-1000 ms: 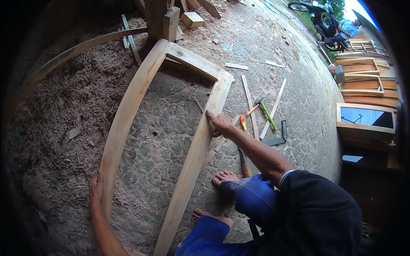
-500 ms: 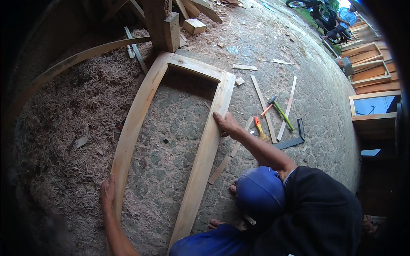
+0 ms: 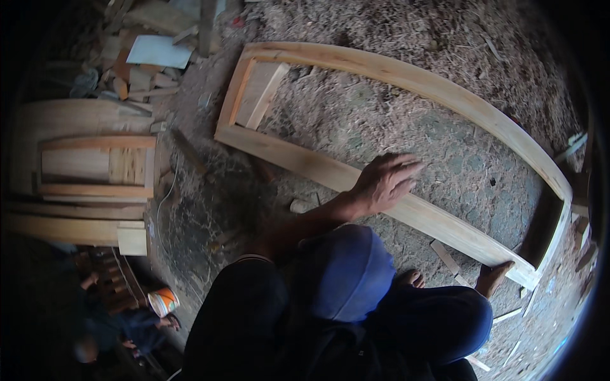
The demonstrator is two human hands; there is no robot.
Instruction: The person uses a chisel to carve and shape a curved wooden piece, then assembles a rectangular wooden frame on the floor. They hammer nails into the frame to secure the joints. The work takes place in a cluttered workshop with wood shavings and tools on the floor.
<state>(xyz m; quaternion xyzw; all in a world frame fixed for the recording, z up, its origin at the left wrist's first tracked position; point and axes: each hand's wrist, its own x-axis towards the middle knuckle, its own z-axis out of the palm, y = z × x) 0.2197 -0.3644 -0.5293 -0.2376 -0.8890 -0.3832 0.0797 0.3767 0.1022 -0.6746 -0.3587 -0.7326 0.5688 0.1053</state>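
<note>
A pale wooden frame (image 3: 445,223) lies on the ground, one long side straight and the other curved. Above its straight side, about midway along, my left hand (image 3: 384,182) is open, its fingers stretched out and slightly blurred; whether it touches the wood I cannot tell. Near the right end of that side, my right hand (image 3: 497,277) rests with its fingers over the edge of the rail. My bent leg (image 3: 438,320) hides the right forearm. A short wood block (image 3: 262,95) lies inside the frame at its left end.
Shavings (image 3: 419,28) cover the ground beyond the frame. Stacked wooden panels (image 3: 95,143) and a pile of offcuts (image 3: 149,79) stand at the left. Another person's hand (image 3: 168,322) is beside an orange-and-white bucket (image 3: 163,301). Thin slats (image 3: 445,256) lie near my foot (image 3: 412,278).
My view has swung round to the left. My left hand has let go of the curved side and come over the straight side. My right hand stays at the same end of the frame.
</note>
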